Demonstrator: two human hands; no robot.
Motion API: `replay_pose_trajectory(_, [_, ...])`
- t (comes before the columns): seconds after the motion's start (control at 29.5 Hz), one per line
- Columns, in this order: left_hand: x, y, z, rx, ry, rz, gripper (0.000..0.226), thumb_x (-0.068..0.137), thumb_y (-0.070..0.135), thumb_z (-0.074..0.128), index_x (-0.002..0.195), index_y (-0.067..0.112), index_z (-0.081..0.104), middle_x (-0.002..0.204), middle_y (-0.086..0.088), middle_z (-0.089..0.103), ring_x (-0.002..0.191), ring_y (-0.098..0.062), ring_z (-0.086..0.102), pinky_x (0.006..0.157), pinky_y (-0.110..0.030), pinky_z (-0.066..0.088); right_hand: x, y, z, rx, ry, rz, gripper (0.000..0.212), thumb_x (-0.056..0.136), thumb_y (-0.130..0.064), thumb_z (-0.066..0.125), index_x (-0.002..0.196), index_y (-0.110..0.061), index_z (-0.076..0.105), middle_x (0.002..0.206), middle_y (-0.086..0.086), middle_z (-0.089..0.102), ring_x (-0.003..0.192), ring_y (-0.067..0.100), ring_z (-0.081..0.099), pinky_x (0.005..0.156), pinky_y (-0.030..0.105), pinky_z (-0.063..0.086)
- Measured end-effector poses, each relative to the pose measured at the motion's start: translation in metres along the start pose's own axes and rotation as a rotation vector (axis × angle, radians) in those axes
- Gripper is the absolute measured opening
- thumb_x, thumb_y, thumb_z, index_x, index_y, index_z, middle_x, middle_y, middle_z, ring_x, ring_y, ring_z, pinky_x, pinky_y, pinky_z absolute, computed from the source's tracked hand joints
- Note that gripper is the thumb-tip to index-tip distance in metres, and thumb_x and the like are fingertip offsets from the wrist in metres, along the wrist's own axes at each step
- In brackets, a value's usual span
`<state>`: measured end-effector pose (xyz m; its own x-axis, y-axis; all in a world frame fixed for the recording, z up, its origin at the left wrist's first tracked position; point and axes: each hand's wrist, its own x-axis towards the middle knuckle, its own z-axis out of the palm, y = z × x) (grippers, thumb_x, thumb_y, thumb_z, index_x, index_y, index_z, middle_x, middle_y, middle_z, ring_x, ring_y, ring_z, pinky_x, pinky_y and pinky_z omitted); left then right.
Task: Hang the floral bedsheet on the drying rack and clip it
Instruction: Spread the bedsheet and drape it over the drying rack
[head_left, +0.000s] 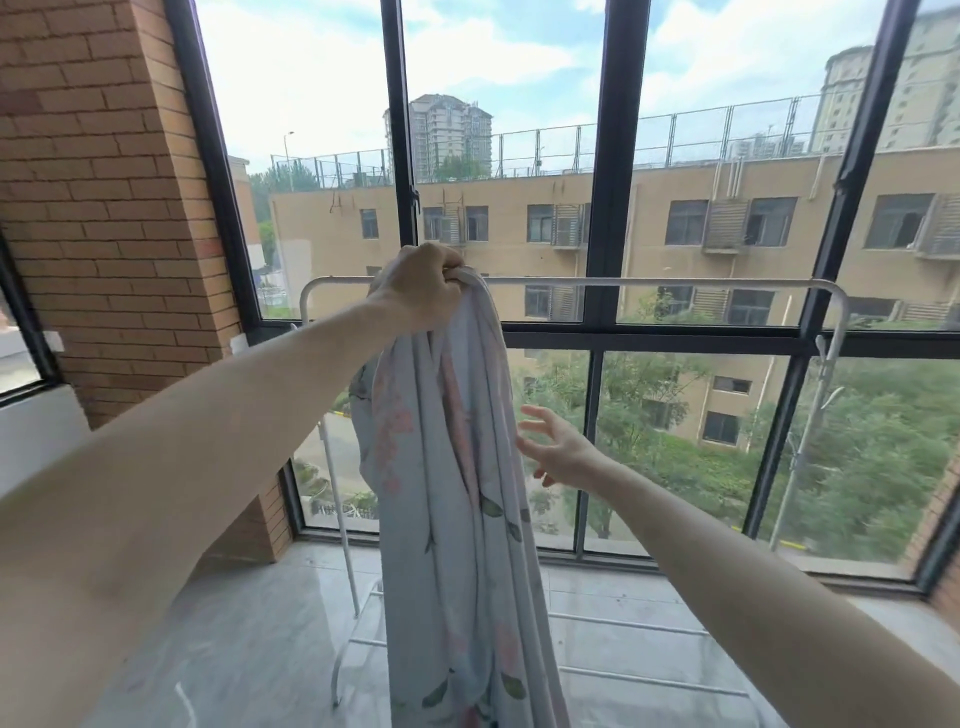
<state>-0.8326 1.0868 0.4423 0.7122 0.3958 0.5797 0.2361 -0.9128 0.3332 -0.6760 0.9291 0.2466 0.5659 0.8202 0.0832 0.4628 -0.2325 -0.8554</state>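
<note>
While left hand (423, 283) clenches bunched floral bedsheet (457, 467) by drying rack (649, 282) top bar, right hand (558, 449) grip released.

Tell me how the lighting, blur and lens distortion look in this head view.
Head view: strong daylight through the window backlights the scene, sky nearly blown out; wide-angle lens bows the window frames and the brick wall; right hand is slightly motion-blurred beside the floral bedsheet; left hand, gripping it, stays fairly sharp.
</note>
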Motion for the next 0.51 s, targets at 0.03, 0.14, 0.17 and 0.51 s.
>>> replay_pose_trajectory(0.03, [-0.001,0.002,0.001,-0.001,-0.010,0.023,0.028,0.086,0.007,0.046,0.089,0.018,0.072,0.085,0.004,0.067,0.091,-0.025,0.060,0.079,-0.034,0.048,0.003,-0.005,0.001,-0.013,-0.011,-0.021,0.064,0.101,-0.031,0.061,0.157,-0.027,0.031,0.144,-0.013,0.047,0.081,0.016,0.073,0.054,0.022,0.055])
replay_pose_trajectory(0.14, [-0.003,0.008,0.003,0.006,-0.039,0.087,0.028,0.087,0.005,0.046,0.086,0.020,0.070,0.084,0.003,0.066,0.090,-0.023,0.059,0.075,-0.031,0.042,0.010,-0.020,0.004,-0.044,-0.006,-0.048,0.054,0.102,-0.023,0.062,0.152,-0.025,0.042,0.133,-0.006,0.060,0.078,0.012,0.067,0.062,0.023,0.056])
replay_pose_trajectory(0.17, [-0.003,0.008,0.002,0.013,-0.045,0.098,0.028,0.087,0.005,0.046,0.081,0.022,0.067,0.081,0.006,0.064,0.088,-0.023,0.058,0.074,-0.030,0.040,0.012,-0.025,0.003,-0.031,0.001,-0.060,0.047,0.101,-0.020,0.062,0.147,-0.023,0.050,0.123,-0.006,0.064,0.081,0.012,0.066,0.065,0.024,0.054])
replay_pose_trajectory(0.51, [-0.017,-0.026,-0.015,0.120,-0.024,0.008,0.026,0.089,0.013,0.046,0.073,0.022,0.064,0.072,0.002,0.065,0.079,-0.024,0.060,0.061,-0.030,0.041,0.003,0.003,-0.010,-0.111,-0.151,0.034,0.042,0.087,-0.059,0.073,0.104,-0.020,0.079,0.107,-0.003,0.077,0.100,0.016,0.072,0.092,0.036,0.059])
